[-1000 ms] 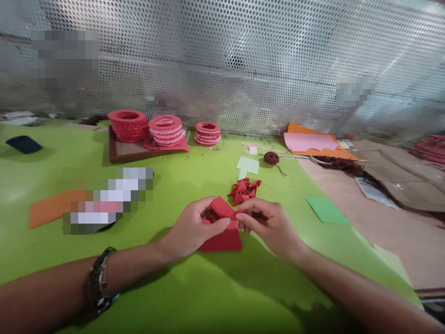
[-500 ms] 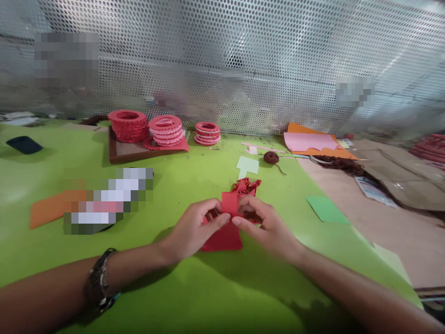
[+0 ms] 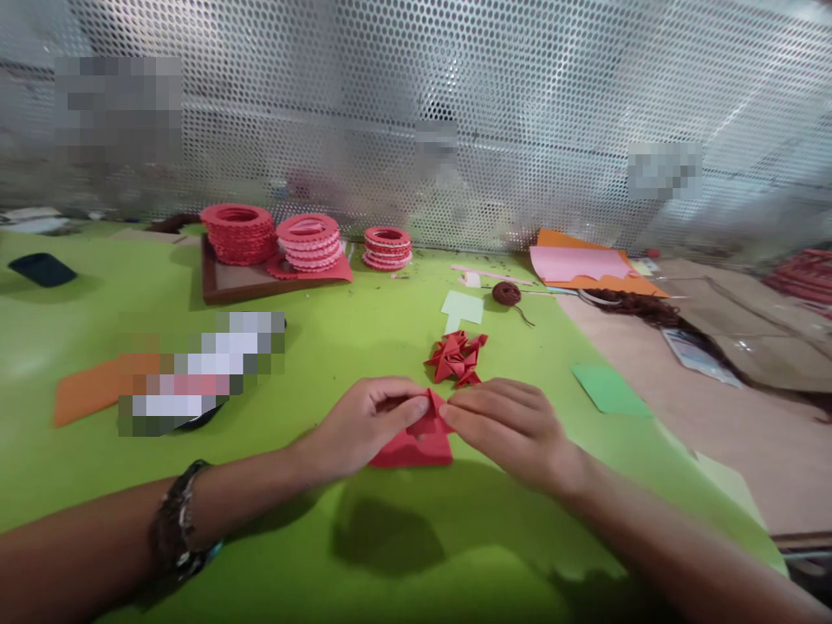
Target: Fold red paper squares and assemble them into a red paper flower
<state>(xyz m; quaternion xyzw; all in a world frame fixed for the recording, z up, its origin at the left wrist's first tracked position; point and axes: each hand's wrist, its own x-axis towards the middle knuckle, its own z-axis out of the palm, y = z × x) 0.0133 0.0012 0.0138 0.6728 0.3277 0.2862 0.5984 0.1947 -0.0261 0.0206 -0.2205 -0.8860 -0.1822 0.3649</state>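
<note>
A small piece of red paper (image 3: 432, 411), folded to a peak at its top, is pinched between my two hands. My left hand (image 3: 367, 425) closes thumb and fingers on its left side. On the other side, my right hand (image 3: 510, 425) grips the right edge with thumb and fingertips. Beneath them lies a red paper sheet or stack (image 3: 412, 452), partly covered by my left hand. Just beyond my fingers sits a small heap of folded red paper pieces (image 3: 457, 357).
Stacks of red and pink paper rings (image 3: 239, 236) stand on a brown tray (image 3: 224, 293) at the back left. A brown yarn ball (image 3: 506, 294) and pale green paper (image 3: 463, 307) lie behind the heap. Green paper (image 3: 609, 390) is at right, orange paper (image 3: 97, 388) at left.
The red strip between my hands has gone from a flat upright rectangle to a pointed fold, held slightly lower. My right hand has turned flatter, uncovering the red heap.
</note>
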